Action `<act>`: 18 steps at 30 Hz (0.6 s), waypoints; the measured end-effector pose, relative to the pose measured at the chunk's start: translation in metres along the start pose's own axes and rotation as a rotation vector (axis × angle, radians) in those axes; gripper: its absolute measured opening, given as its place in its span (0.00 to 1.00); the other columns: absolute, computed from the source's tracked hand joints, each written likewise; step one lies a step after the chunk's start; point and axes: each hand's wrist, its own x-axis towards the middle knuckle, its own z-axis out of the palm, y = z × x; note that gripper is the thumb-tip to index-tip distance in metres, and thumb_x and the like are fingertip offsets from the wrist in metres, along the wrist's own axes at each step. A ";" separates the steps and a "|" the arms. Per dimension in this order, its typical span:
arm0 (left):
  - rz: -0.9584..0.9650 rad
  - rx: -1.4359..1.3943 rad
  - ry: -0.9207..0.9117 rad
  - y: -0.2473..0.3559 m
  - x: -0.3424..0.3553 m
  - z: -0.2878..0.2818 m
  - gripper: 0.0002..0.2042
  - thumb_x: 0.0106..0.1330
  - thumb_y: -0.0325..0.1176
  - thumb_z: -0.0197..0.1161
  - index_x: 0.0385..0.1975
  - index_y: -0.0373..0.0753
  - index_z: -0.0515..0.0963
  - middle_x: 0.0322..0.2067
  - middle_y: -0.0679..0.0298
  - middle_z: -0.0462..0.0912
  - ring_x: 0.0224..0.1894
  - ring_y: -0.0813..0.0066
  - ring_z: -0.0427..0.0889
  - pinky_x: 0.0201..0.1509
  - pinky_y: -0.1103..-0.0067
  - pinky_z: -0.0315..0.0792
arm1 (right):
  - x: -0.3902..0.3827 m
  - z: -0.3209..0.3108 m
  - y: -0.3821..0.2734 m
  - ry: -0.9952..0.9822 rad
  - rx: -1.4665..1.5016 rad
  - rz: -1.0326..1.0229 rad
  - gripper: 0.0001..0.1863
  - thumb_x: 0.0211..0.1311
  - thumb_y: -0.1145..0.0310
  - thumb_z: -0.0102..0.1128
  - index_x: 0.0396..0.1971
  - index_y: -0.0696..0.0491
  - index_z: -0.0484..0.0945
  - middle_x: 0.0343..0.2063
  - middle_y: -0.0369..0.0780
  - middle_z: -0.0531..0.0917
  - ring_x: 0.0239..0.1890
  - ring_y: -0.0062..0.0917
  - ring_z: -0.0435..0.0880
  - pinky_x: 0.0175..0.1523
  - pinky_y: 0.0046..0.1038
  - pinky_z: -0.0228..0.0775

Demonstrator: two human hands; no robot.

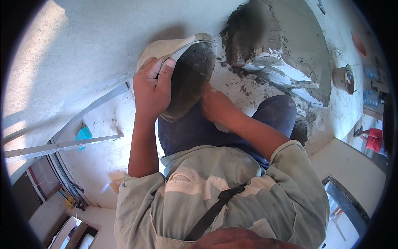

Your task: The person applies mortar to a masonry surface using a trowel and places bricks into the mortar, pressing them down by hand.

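A pale bucket (pixel 188 79) with a grey, mortar-smeared inside is tilted over my lap, its mouth turned to the right. My left hand (pixel 155 85) grips its upper rim, thumb on the edge and fingers around the pale wall. Against the lower right of the mouth sits my right hand (pixel 217 106), closed. Its fingertips are hidden, and a small pale edge (pixel 222 128) shows beneath it; I cannot make out what it holds. Beyond my knee, wet grey mortar (pixel 302 45) covers a surface beside a broken, white-edged ledge (pixel 286 72).
Mortar crumbs (pixel 244 85) litter the pale floor. At right are a small bucket (pixel 343 79), clear plastic bottles (pixel 372 97) and a person in red (pixel 375 139). A long straight bar (pixel 62 147) crosses at left, near a teal object (pixel 83 136). A pale wall (pixel 95 45) rises ahead on the left.
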 end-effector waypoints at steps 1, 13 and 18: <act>-0.011 -0.011 -0.002 -0.001 0.000 -0.001 0.13 0.71 0.37 0.59 0.38 0.32 0.82 0.22 0.63 0.70 0.27 0.74 0.69 0.35 0.78 0.65 | -0.007 0.005 -0.008 -0.080 0.049 0.002 0.16 0.60 0.71 0.53 0.45 0.65 0.68 0.31 0.57 0.82 0.34 0.49 0.85 0.38 0.43 0.78; -0.282 -0.059 0.313 -0.025 -0.029 -0.071 0.16 0.76 0.37 0.52 0.41 0.30 0.81 0.36 0.65 0.82 0.37 0.82 0.76 0.44 0.83 0.70 | -0.036 -0.030 0.013 -1.055 1.606 -0.054 0.13 0.55 0.72 0.63 0.37 0.62 0.71 0.20 0.40 0.76 0.11 0.21 0.76 0.13 0.23 0.69; -0.337 -0.317 0.476 -0.038 -0.066 -0.128 0.18 0.78 0.38 0.48 0.45 0.28 0.80 0.38 0.61 0.84 0.39 0.78 0.80 0.45 0.81 0.74 | -0.033 -0.062 0.066 -0.972 1.859 -0.033 0.17 0.53 0.71 0.64 0.39 0.64 0.71 0.20 0.41 0.76 0.09 0.23 0.75 0.11 0.20 0.67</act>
